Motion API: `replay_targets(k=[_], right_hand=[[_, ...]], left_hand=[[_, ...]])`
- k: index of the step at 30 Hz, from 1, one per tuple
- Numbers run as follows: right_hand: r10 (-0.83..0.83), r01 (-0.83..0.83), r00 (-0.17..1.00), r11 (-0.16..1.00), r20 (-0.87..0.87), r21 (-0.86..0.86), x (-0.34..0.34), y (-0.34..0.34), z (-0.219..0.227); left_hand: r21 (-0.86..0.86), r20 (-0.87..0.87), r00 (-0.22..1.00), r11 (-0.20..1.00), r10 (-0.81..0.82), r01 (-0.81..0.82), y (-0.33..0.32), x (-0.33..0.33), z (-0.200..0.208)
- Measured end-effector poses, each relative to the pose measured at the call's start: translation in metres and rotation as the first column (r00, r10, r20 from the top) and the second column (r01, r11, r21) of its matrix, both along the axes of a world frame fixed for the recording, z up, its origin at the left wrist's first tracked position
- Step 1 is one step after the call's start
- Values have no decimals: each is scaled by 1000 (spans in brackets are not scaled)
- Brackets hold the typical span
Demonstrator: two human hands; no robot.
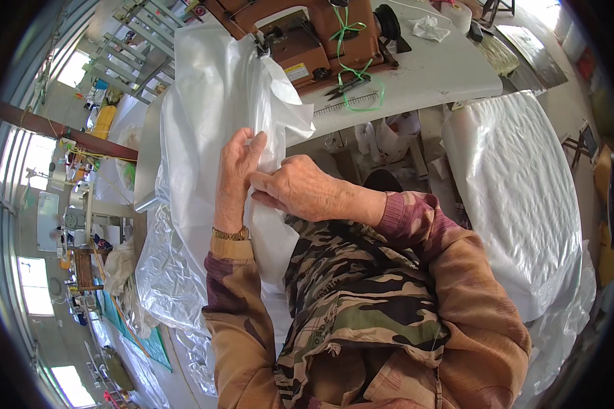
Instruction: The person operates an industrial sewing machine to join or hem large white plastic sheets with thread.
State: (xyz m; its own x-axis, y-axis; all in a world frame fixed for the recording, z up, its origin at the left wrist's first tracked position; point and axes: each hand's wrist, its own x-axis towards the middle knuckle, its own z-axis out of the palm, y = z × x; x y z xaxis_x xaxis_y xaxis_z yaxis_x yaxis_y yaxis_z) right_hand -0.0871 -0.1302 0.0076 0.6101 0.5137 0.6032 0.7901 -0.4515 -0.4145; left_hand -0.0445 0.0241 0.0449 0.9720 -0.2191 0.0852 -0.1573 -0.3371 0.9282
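A large, shiny white plastic sheet point(208, 102) runs from under the needle area of a brown sewing machine point(300, 41) down past my lap. My left hand point(237, 160) is closed on the sheet's gathered edge, thumb uppermost, a gold watch on its wrist. Just to its right, my right hand point(300, 189) pinches the same edge between thumb and curled fingers. Some fingertips of both hands are hidden by the sheet and the hands themselves. Beyond my hands, a loose flap of the sheet sticks out to the right over the machine table's edge.
Green string hangs on the machine, with dark scissors point(348, 87) on the grey table point(450, 75) beside it. At the right lies a stack of white sheeting point(518, 198). Crinkled clear plastic point(167, 266) spreads at the left. White bags point(389, 136) sit under the table.
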Motion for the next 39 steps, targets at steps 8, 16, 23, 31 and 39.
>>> replay_targets(k=[8,16,23,31,39], right_hand=[[62,-107,979,968,194,228,13,-21,-26],[-518,504,826,498,-224,706,49,-20,-55],[-223,154,975,671,0,725,67,-15,-24],[-210,94,961,859,179,504,65,-15,-12],[-253,97,895,914,367,393,71,-15,-12]], left_hand=[[-410,-247,969,908,-14,-91,-3,14,-1],[-404,-239,968,899,76,-170,-3,16,-3],[-302,-38,998,951,54,-63,-8,11,2],[-136,136,982,984,131,-113,-21,4,11],[-431,-99,995,902,-24,-21,-14,9,16]])
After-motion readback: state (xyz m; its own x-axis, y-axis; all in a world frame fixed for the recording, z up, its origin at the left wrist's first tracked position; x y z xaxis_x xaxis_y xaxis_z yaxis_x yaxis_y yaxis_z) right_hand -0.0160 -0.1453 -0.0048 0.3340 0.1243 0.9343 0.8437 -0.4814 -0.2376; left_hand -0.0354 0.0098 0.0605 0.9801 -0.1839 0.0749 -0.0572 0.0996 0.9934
